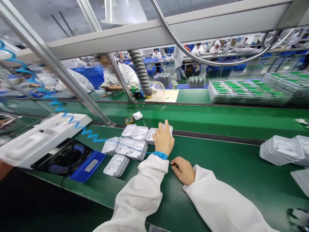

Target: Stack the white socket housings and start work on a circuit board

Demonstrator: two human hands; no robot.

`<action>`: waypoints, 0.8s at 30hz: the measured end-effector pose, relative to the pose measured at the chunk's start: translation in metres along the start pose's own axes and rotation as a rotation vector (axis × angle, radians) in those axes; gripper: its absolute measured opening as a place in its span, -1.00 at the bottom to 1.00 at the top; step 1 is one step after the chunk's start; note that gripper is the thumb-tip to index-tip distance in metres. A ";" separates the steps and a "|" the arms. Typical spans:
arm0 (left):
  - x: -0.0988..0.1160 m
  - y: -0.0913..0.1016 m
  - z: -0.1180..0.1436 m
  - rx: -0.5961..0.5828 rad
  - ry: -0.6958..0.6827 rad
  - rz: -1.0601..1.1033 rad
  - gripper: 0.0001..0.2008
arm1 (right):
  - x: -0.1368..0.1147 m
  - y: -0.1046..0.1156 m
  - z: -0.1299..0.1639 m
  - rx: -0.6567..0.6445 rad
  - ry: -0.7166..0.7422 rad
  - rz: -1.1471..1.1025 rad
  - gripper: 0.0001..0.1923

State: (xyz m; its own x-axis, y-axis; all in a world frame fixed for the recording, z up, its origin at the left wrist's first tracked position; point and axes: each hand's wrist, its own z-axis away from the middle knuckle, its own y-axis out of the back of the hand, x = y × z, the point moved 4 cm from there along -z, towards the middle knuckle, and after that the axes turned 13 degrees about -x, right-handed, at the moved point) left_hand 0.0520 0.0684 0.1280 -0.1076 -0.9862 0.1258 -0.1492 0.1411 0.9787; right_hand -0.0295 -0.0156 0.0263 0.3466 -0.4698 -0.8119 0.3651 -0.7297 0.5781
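Observation:
My left hand point(164, 140), with a blue wrist strap point(160, 155) on it, lies over white plastic casings point(150, 136) at the back of the group. Its fingers are stretched out and spread, covering part of the casings beneath; whether they press on them I cannot tell. More stacked white casings point(124, 146) stand to its left, open side up. My right hand point(183, 170) rests on the green table to the right and nearer to me. Its fingers are curled in, and nothing shows in them.
A small orange-edged part point(129, 120) and a white piece point(137, 115) lie on the green belt point(193, 117). At left are a black fan with a blue base point(84, 170) and a long white box point(45, 135). Casing stacks point(281, 149) stand right. A coiled blue cord point(72, 120) hangs left; a co-worker point(120, 75) sits opposite.

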 end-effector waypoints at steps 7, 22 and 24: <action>-0.063 0.047 0.019 0.144 -0.166 0.259 -0.18 | 0.002 -0.001 0.001 -0.011 0.043 0.032 -0.83; -0.293 0.081 0.034 0.076 0.605 0.756 -0.06 | 0.000 -0.004 0.000 -0.009 0.056 0.094 -0.84; -0.298 0.074 0.025 0.080 0.627 0.797 -0.10 | 0.000 -0.005 0.001 -0.002 0.065 0.099 -0.84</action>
State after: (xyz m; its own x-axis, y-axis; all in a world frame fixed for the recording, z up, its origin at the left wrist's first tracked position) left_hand 0.0488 0.3748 0.1587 0.3274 -0.4670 0.8214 -0.3269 0.7596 0.5622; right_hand -0.0322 -0.0125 0.0231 0.4365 -0.5065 -0.7436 0.3275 -0.6804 0.6556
